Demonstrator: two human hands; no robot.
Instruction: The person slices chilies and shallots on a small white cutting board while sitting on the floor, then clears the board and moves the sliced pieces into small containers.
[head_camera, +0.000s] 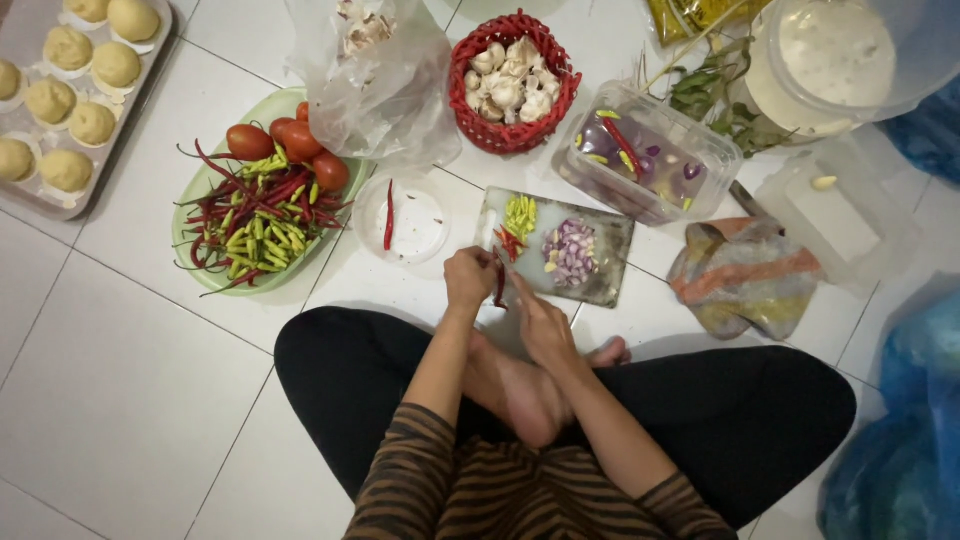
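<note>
My hands: my left hand (468, 277) is closed on a red chili (499, 284) at the near edge of the cutting board (610, 262); my right hand (543, 325) is just beside it, curled. Whether it holds a knife I cannot tell.
Where I sit: cross-legged on the white tiled floor (140, 400), my bare foot under my wrists.
On the board: a little heap of chopped green chili (519, 214), some cut red chili pieces (508, 242) and a pile of sliced shallots (569, 251).
Left of the board: a small round clear lid (420, 228) with a single red chili (389, 215) lying on it.
Green oval plate (196, 185): whole red and green chilies (256, 222) heaped up, with tomatoes (290, 142) at the far end.
Red basket (470, 128): garlic cloves (510, 78).
Clear plastic box (708, 142): peeled shallots with a few chilies.
Plastic bag (385, 95): crumpled between the plate and the basket, more garlic inside.
Right of the board: a folded cloth (745, 277) and a clear lid (838, 215).
Far left: a tray (40, 205) of pale dough balls (92, 122).
Far right: a big clear tub (835, 60) with something white in it, green leaves beside it.
</note>
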